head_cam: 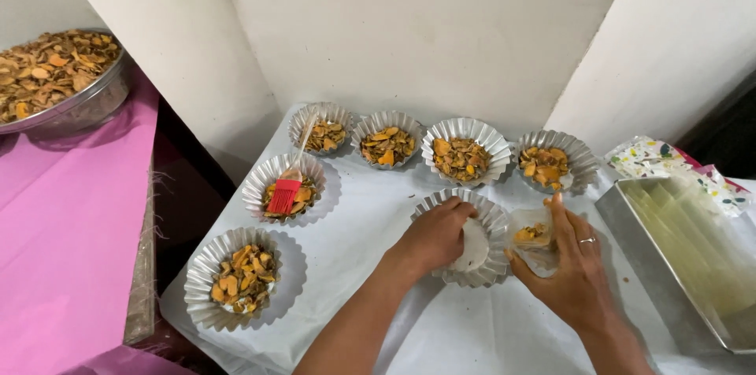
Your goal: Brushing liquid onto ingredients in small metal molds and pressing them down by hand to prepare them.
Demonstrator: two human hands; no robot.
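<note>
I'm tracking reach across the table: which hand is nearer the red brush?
Left. The left hand rests in an unfilled fluted tin, right of the red brush; the right hand is farther right, holding a small clear bag.

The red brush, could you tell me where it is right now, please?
In the head view, the red brush lies left of the hands, its bristles in a fluted tin of orange slices and its handle pointing toward the back row.

patterned white packet [665,161] far right, behind metal tray [630,221].
</note>
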